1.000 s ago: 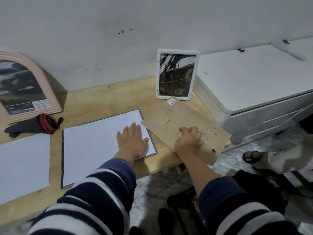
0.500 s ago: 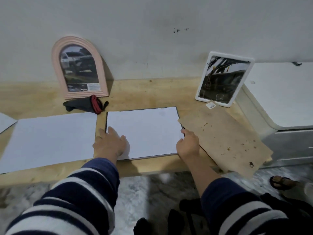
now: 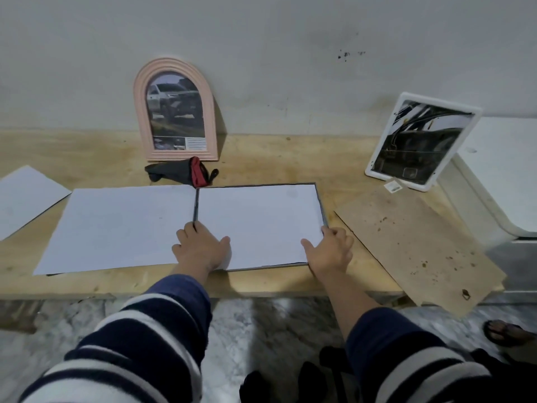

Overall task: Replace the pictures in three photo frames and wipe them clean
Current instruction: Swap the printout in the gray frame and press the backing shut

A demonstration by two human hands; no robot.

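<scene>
A thin dark rectangular frame (image 3: pixel 322 205) lies flat on the wooden table (image 3: pixel 261 161), filled with a white sheet (image 3: pixel 258 219). My left hand (image 3: pixel 200 247) rests on its near left corner, fingers at the left edge. My right hand (image 3: pixel 329 250) holds the near right corner, thumb on the sheet and fingers over the right edge. A pink arched frame (image 3: pixel 174 109) with a car picture leans on the wall. A white rectangular frame (image 3: pixel 421 141) with a dark picture leans at the right. A brown backing board (image 3: pixel 418 245) lies right of the flat frame, overhanging the table edge.
A large white sheet (image 3: pixel 116 228) lies left of the flat frame, another white sheet (image 3: pixel 26 196) at far left. A black and red cloth (image 3: pixel 180 171) sits before the pink frame. A white cabinet (image 3: pixel 505 170) stands at right. A sandalled foot (image 3: pixel 505 333) is on the floor.
The view has swung left, bringing the pink frame fully in. My left hand slid from the middle of the sheet to the frame's left corner, and my right hand left the backing board for the frame's right corner.
</scene>
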